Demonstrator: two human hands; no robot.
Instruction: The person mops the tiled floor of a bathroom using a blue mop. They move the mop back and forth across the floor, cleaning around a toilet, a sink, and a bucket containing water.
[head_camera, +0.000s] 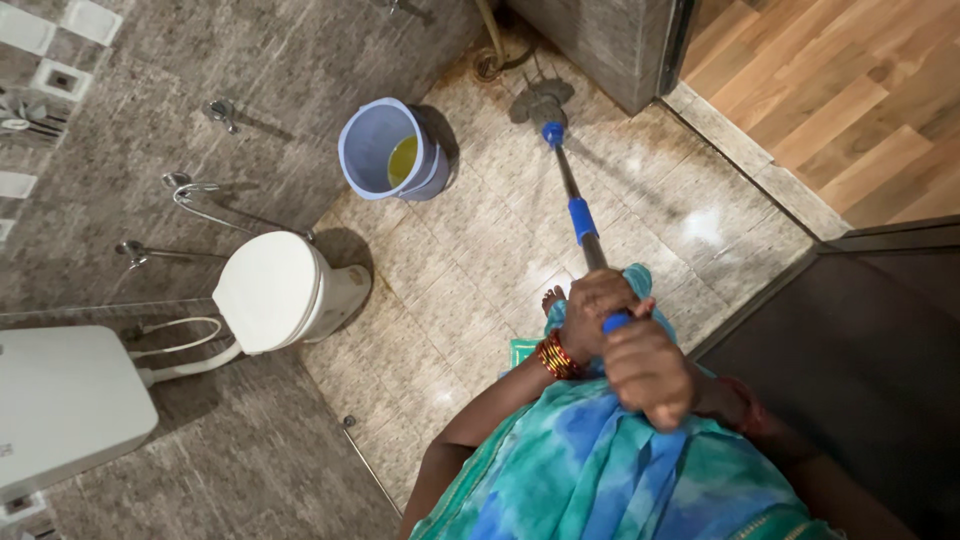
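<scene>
I hold a long mop handle (581, 218) with blue sleeves in both hands. My left hand (592, 314), with red and gold bangles at the wrist, grips the handle further down the shaft. My right hand (650, 375) is closed around the blue upper end, close to my body. The grey mop head (541, 102) rests on the wet tiled floor (470, 270) at the far wall, near a floor drain. One bare foot (553, 297) shows just below my left hand.
A lilac bucket (388, 150) with yellowish liquid stands left of the mop head. A white toilet (275, 290) with its lid down and a white cistern (62, 400) are on the left wall. A threshold (745, 150) leads to wooden flooring (850, 90) at right.
</scene>
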